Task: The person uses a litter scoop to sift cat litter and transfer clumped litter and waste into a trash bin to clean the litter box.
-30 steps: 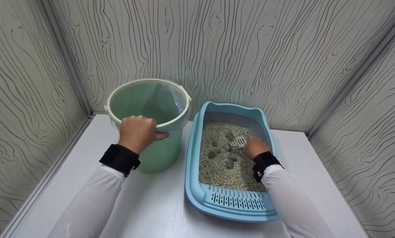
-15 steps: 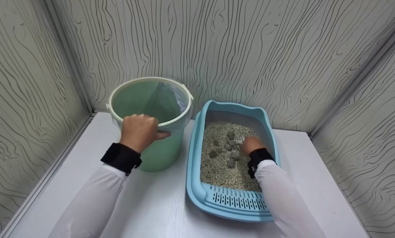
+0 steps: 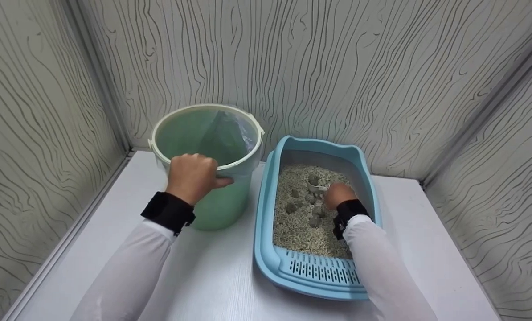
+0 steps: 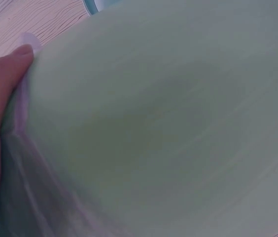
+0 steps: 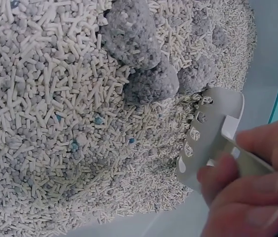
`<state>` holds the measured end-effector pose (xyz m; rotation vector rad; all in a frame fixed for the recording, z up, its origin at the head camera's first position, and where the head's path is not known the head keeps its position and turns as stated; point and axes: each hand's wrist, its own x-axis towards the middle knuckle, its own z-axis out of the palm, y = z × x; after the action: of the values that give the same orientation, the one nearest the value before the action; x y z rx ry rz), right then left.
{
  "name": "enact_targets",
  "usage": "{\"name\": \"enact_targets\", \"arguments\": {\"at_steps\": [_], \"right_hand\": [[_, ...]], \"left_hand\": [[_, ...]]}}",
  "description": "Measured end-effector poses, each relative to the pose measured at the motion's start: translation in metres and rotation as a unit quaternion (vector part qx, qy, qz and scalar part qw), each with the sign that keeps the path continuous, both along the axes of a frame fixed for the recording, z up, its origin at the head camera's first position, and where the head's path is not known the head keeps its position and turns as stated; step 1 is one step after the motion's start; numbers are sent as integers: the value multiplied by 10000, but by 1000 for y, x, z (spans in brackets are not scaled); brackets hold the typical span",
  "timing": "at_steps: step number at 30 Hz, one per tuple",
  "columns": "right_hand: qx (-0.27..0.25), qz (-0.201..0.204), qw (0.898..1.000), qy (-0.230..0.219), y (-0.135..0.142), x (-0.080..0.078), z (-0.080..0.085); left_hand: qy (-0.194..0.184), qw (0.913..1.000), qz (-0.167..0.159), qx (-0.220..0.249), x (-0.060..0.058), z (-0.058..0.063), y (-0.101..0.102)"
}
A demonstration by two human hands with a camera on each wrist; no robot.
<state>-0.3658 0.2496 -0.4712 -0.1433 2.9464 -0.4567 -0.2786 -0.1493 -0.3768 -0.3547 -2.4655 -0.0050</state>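
Note:
My left hand (image 3: 192, 176) grips the near rim of a green bucket (image 3: 221, 205), its thumb lying along the outer wall. In the left wrist view the bucket's wall (image 4: 154, 123) fills most of the picture. My right hand (image 3: 340, 196) holds a light grey slotted litter scoop (image 5: 213, 133) by its handle. The scoop's head dips into pellet litter (image 5: 80, 148) inside a blue litter box (image 3: 266, 223). Several grey clumps (image 5: 154, 84) lie in the litter beside the scoop, one right at its edge.
A clear plastic liner (image 3: 243, 131) shows inside the bucket's right side. Both containers stand on a white table (image 3: 212, 276), with patterned panels (image 3: 270, 67) behind and at both sides. The litter box has a slotted front ledge (image 3: 321, 272).
My right hand has shifted slightly left with the scoop, whose head now sits lower, by the far clump. My left hand stays on the bucket's rim. The whole view drifts slightly.

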Motion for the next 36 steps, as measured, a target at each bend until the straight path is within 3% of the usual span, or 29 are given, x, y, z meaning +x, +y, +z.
{"name": "enact_targets", "arguments": {"at_steps": [15, 36], "right_hand": [[105, 166, 9922, 1234, -4, 22, 9], [-659, -55, 9876, 1424, 2, 57, 39]], "left_hand": [[-123, 9999, -6, 9, 0, 1, 1], [-1, 10000, -26, 10, 0, 0, 1]]}}
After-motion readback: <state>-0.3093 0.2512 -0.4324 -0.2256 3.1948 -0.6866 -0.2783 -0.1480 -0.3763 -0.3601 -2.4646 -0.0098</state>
